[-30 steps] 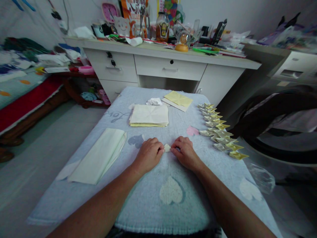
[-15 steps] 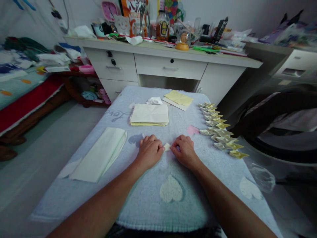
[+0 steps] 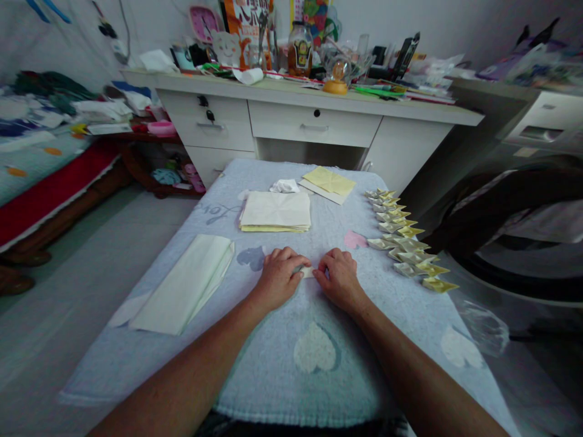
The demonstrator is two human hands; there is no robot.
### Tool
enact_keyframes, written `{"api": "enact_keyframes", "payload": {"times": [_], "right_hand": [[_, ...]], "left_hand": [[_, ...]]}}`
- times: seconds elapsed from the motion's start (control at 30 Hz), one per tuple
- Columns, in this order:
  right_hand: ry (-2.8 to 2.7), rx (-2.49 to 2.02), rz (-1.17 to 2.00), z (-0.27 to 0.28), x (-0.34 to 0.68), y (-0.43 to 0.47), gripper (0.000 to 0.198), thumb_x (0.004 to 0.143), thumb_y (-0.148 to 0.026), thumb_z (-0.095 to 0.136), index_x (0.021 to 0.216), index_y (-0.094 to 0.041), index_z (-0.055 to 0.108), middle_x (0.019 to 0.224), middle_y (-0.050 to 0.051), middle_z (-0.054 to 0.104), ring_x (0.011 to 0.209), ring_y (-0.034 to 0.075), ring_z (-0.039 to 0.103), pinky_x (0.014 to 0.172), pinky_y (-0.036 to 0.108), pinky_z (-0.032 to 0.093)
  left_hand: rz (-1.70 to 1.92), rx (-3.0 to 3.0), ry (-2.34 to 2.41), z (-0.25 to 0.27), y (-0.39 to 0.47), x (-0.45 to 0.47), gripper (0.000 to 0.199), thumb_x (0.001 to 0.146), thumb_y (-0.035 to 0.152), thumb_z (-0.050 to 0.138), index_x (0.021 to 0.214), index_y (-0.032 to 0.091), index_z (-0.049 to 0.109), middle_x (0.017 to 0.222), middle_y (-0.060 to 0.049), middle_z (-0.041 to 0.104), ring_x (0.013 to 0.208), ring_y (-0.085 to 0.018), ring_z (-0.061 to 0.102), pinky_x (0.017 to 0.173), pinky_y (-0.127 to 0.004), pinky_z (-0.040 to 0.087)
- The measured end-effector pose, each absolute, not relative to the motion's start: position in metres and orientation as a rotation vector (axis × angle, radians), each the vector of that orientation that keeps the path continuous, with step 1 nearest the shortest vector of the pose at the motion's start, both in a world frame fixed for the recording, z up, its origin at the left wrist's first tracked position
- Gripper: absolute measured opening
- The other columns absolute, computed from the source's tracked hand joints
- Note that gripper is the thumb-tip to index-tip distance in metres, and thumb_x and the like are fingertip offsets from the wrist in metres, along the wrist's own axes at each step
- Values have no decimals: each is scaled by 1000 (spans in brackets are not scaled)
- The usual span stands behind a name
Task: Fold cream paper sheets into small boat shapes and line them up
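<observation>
Small cream folded-paper piece (image 3: 308, 272) sits just below frame centre, over pale-blue heart-patterned cloth (image 3: 359, 370); left hand (image 3: 281, 273) pinches its left end; right hand (image 3: 337, 273), fingertips narrowed, meets its right end, grip unclear; keep edges aligned, pressing creases evenly.

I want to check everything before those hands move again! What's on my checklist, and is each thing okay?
1. Left hand at the small paper: ok, its fingers are at the left end.
2. Right hand at the small paper: ok, its fingertips are at the right end.
3. Folds neat: cannot tell, the paper looks tiny and fingers hide part.
4. Paper boats away from the hands: ok, they line the right side of the cloth.
5. Paper stack away from the hands: ok, it lies beyond them.
6. Crumpled paper off the cloth: not ok, it lies just behind the stack.
</observation>
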State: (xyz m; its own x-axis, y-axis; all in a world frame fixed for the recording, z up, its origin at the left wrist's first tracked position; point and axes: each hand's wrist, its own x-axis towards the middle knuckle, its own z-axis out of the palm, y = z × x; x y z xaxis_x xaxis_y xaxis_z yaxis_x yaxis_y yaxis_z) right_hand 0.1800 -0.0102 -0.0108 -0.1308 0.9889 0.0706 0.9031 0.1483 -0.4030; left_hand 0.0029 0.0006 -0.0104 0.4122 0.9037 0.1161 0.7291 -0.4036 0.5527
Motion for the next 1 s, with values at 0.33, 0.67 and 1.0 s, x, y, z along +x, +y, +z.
{"api": "enact_keyframes", "payload": {"times": [0.33,0.67,1.0], "right_hand": [[-2126,-1824,323,-10,178,-13,13,83,-33,61,81,-20,62,94,6,55,92,23,45,78,35,31],[-2145,-1874,250,-9,173,-15,34,80,-53,63,87,-20,60,98,7,53,93,25,44,78,36,31],[-2139,-1813,539,-5,187,-6,12,83,-34,65,87,-23,66,102,5,55,97,23,45,79,35,29]], "left_hand": [[408,2265,1260,-5,12,-7,33,85,17,52,110,30,69,102,-3,59,101,-22,50,93,-38,37],[415,2273,1242,-8,14,-8,29,86,25,56,112,31,68,102,-3,59,102,-22,50,94,-37,37],[398,2234,1224,-1,13,-8,30,84,22,56,109,31,70,100,-4,59,101,-22,50,93,-37,37]]}}
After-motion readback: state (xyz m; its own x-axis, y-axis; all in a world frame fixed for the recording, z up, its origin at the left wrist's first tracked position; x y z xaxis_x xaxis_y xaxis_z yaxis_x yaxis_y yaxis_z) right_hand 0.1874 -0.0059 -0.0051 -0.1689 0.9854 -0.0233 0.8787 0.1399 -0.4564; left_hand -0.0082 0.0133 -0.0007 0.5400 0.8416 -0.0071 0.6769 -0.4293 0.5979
